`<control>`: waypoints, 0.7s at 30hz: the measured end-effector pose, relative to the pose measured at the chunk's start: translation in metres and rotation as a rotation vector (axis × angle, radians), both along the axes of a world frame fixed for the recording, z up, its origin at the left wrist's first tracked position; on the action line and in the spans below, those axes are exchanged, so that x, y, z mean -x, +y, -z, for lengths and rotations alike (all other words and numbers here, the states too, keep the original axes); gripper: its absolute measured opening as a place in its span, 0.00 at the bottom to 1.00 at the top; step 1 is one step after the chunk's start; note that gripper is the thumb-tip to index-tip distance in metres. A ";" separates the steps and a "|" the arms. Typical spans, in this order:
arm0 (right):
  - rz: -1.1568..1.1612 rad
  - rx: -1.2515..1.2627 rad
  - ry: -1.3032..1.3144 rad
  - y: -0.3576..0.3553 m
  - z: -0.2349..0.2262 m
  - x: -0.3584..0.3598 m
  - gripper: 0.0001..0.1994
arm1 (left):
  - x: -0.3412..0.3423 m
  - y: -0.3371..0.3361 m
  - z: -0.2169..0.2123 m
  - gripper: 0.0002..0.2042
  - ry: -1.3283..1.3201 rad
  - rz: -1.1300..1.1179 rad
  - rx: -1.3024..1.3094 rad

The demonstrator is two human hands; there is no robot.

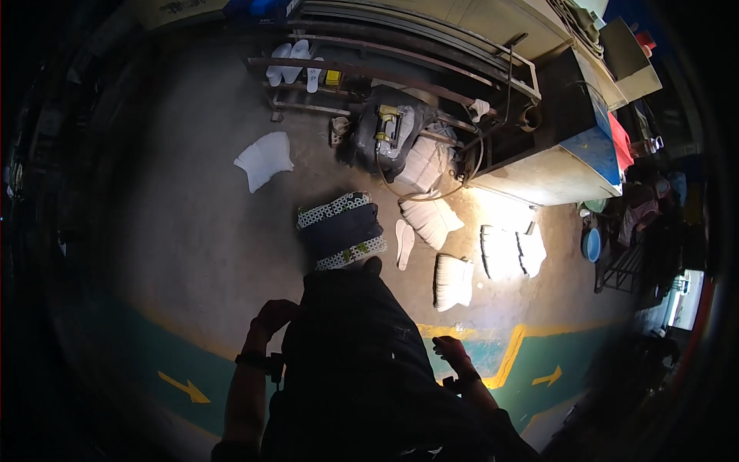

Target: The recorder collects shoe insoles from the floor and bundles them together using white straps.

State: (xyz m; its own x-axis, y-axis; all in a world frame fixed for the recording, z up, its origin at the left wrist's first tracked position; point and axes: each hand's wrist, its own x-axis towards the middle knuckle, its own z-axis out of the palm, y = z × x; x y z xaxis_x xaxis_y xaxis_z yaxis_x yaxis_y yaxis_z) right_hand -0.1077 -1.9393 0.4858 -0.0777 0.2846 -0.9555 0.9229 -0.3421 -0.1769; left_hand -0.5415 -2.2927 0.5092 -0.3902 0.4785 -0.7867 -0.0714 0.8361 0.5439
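My left hand hangs beside my dark-clothed leg, in deep shadow, so its fingers cannot be made out. To the right of my body, my right hand is held above the floor with its fingers loosely bent and apart, and nothing shows in it. Both wrists wear dark bands. Just ahead of me is a low padded seat, dark in the middle with white patterned bands. A single white shoe insole lies right of it. Several bundles of stacked white insoles, such as one bundle, rest on the floor nearby.
A metal rack holding white sole-shaped pieces stands ahead. Before it, a yellow-framed device with a hose sits on a dark bag. Another white bundle lies ahead left. A cabinet and a blue basin are right.
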 end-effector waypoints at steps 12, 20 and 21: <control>-0.430 0.309 0.256 0.063 -0.012 0.265 0.12 | 0.136 0.019 -0.105 0.12 -0.291 -0.263 0.032; -0.314 0.184 0.310 -0.003 -0.040 0.404 0.11 | 0.319 -0.042 -0.029 0.11 -0.357 -0.291 -0.379; -0.231 0.233 0.387 -0.004 -0.064 0.423 0.12 | 0.341 -0.051 -0.025 0.11 -0.377 -0.268 -0.367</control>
State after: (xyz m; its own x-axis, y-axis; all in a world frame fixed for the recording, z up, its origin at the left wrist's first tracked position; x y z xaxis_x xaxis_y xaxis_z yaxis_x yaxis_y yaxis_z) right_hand -0.5303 -1.9434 0.5501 -0.4744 0.0013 -0.8803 0.8609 -0.2080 -0.4643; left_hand -0.8821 -2.3435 0.5340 -0.2609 0.6693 -0.6957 -0.4984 0.5238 0.6908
